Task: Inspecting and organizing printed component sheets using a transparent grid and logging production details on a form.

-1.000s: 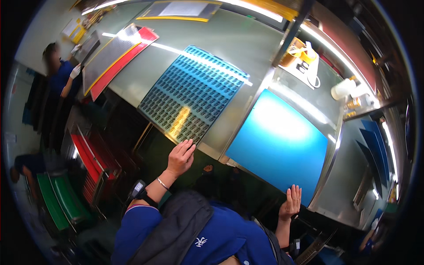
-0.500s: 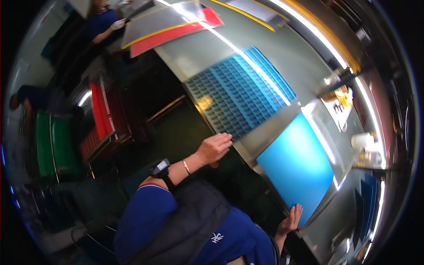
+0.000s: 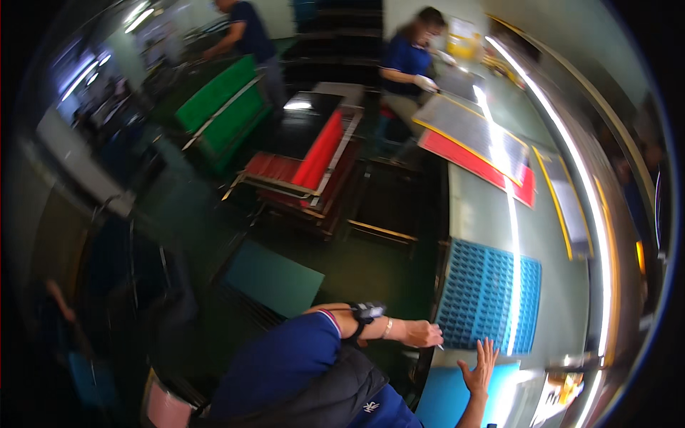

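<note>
A blue panel with a grid of small raised or cut shapes (image 3: 485,296) lies on the grey-green workbench (image 3: 564,314) to my right. My left hand (image 3: 426,334) is at its near left corner, fingers closed. A small pale tip shows at the fingers, too small to name. My right hand (image 3: 481,367) is spread open beside the panel's near edge, over a smooth blue sheet (image 3: 444,392). Whether it touches either one, I cannot tell. The sheet lies nearer to me, partly hidden by my right arm.
Farther along the bench, a co-worker (image 3: 407,64) with gloved hands handles a yellow-edged grey panel (image 3: 471,128) over a red one (image 3: 529,187). Left stand a cart of red panels (image 3: 321,153), green panels (image 3: 221,107) and another person (image 3: 250,32). A blue-green sheet (image 3: 275,278) lies low behind my left arm.
My view has swung left. My right hand has left the smooth sheet's near edge and is spread near the patterned panel. My left hand, earlier with fingers extended, is now closed at the panel's corner.
</note>
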Motion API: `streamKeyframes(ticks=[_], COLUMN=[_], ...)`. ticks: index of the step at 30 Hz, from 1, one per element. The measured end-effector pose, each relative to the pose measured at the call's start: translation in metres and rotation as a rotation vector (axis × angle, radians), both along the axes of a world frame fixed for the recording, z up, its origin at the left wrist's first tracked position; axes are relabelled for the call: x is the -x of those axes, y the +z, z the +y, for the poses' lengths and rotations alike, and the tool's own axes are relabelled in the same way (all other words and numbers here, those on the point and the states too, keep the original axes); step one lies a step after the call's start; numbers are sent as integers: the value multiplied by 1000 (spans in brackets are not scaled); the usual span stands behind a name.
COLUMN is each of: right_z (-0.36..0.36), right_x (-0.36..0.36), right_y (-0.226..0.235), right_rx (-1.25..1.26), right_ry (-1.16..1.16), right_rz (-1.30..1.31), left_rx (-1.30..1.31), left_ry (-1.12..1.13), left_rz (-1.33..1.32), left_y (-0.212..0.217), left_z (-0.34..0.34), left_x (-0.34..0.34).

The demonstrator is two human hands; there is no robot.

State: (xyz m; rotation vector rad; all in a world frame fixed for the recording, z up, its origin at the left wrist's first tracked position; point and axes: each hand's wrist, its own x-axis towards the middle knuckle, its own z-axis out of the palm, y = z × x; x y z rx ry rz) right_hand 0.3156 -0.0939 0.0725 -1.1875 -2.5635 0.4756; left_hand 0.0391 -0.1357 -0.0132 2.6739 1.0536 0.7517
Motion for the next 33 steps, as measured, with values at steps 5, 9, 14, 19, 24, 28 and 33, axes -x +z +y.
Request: streamKeyframes(ticks=[5, 9, 14, 19, 24, 28, 33], right_z=[67, 92, 107, 212, 130, 1, -151], right_x=[-16, -24, -9, -9, 16, 22, 31], right_y=[-43, -71, -14, 91, 209, 166, 51], right_rx=[40, 94, 322, 85, -532, -537, -477], right_ry=[184, 247, 301, -305, -193, -361, -686], right_rz=[-73, 71, -47, 340, 357, 181, 161], left_rx=[116, -287, -439, -212, 149, 201, 1664], left_ry=[72, 203, -262, 266, 388, 359, 70], left_rz=[-232, -348, -256, -268, 299, 483, -1113], left_y=[16, 80, 67, 8, 38, 39, 43], left_z=[25, 36, 19, 76, 105, 117, 61], left_x=[-8, -5, -53, -59, -38, -49, -25])
